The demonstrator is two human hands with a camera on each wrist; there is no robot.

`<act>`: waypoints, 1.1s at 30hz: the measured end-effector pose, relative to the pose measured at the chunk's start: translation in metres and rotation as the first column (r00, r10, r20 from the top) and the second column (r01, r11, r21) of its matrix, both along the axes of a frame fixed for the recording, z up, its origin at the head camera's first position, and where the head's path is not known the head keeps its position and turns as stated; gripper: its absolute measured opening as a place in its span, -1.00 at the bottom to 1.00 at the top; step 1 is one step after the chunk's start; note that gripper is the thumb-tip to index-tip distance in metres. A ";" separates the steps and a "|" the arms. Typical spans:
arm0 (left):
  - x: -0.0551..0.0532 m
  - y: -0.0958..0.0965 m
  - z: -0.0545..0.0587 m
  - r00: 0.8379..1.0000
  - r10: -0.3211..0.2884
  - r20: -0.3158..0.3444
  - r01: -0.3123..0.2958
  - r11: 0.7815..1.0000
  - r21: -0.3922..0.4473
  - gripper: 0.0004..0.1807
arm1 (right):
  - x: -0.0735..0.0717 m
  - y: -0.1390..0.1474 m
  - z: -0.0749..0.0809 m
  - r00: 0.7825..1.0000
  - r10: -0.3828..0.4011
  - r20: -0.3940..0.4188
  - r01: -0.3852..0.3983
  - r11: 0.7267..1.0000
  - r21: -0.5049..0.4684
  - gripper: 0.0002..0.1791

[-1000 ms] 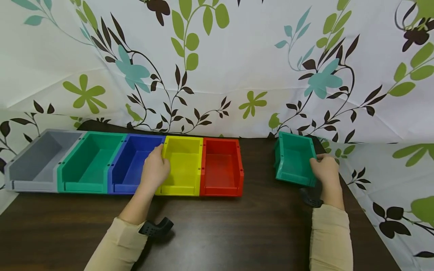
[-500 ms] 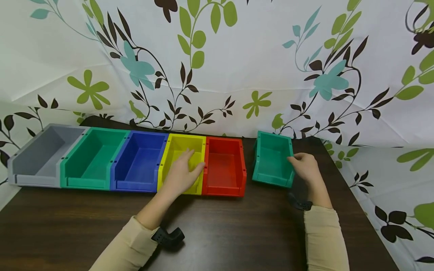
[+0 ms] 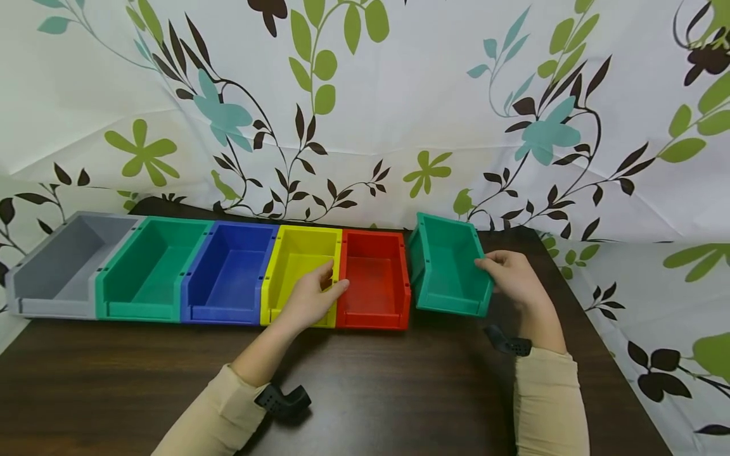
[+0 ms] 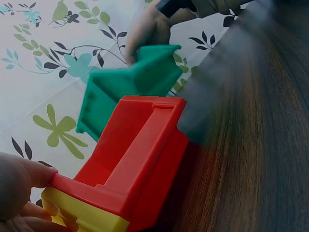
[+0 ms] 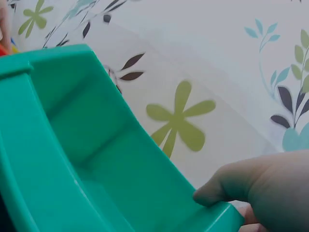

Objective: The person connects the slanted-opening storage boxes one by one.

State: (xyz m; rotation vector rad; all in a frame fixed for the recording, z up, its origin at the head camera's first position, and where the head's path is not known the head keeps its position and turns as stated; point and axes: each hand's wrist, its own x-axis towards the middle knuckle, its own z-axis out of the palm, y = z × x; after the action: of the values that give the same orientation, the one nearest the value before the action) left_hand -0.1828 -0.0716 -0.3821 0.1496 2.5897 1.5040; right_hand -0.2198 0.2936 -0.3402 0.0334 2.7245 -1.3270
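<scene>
In the head view, a row of plastic storage bins runs along the back of the table. The yellow bin [image 3: 301, 253] and red bin [image 3: 373, 278] stand side by side at its right end. My left hand [image 3: 310, 297] is at their adjoining walls, fingers on the yellow side and thumb on the red; the left wrist view shows a pinch on the rims. My right hand [image 3: 516, 278] pinches the right wall of a green bin [image 3: 450, 259], with the thumb [image 5: 217, 186] inside it. That bin is tilted, close to the red bin's right side.
Left of the yellow bin stand a blue bin [image 3: 234, 272], another green bin [image 3: 154, 272] and a grey bin [image 3: 68, 272]. A leaf-patterned cloth [image 3: 371, 95] hangs behind the dark wooden table [image 3: 388, 392].
My left hand has moved right, from the blue-yellow walls to the yellow-red walls. My right hand has carried the green bin left toward the red bin, where it now tilts.
</scene>
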 end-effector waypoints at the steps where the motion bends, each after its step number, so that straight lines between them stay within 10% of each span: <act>1: 0.000 0.000 0.000 1.000 0.002 0.005 -0.002 1.000 0.002 -0.27 | 0.002 -0.001 0.003 1.000 0.008 0.000 -0.008 1.000 0.001 -0.46; 33: 0.002 -0.001 0.001 1.000 -0.011 -0.005 0.011 1.000 0.025 -0.28 | 0.012 -0.007 0.014 0.999 0.028 -0.023 -0.027 0.999 0.033 -0.43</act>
State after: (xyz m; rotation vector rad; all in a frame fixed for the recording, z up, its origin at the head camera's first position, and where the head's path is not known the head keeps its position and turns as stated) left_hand -0.1808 -0.0727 -0.3806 0.1709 2.5707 1.5344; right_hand -0.2078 0.2863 -0.3257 -0.0166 2.7560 -1.2833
